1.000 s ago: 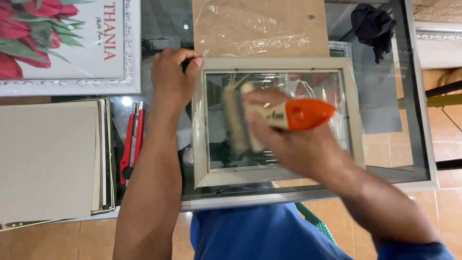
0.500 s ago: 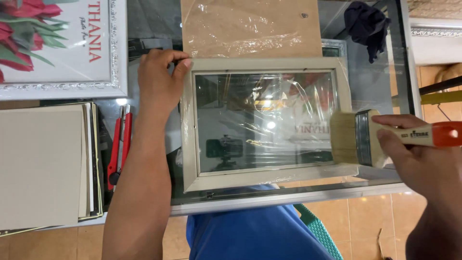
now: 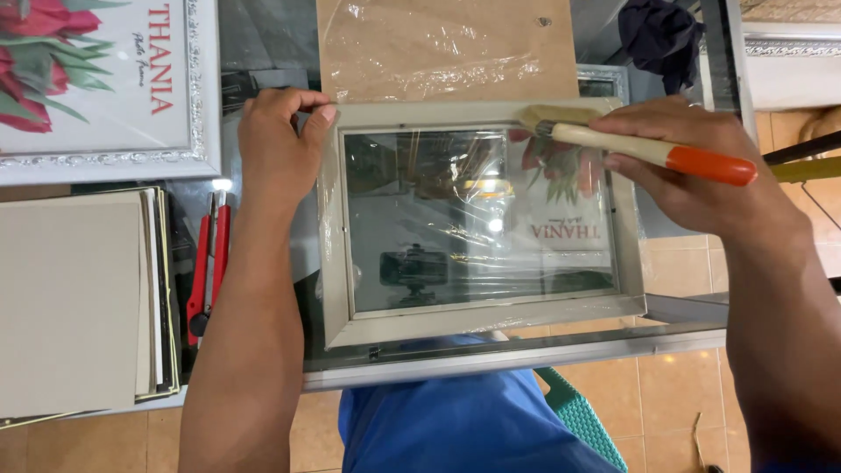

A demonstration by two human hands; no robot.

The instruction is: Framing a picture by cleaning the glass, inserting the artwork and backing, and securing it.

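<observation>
A pale grey picture frame wrapped in clear plastic lies face up on a glass table; its glass mirrors the room. My left hand grips the frame's top left corner. My right hand holds a flat paintbrush with a cream and orange handle. The bristles rest on the frame's top right corner.
A brown backing board in plastic lies behind the frame. A framed flower print sits at the far left, a stack of boards below it, a red utility knife beside the stack. A dark cloth lies top right. The table's metal edge runs along the front.
My right hand swept the brush off the glass to the right, then brought it back up to the frame's top right corner. My left hand kept its hold on the corner.
</observation>
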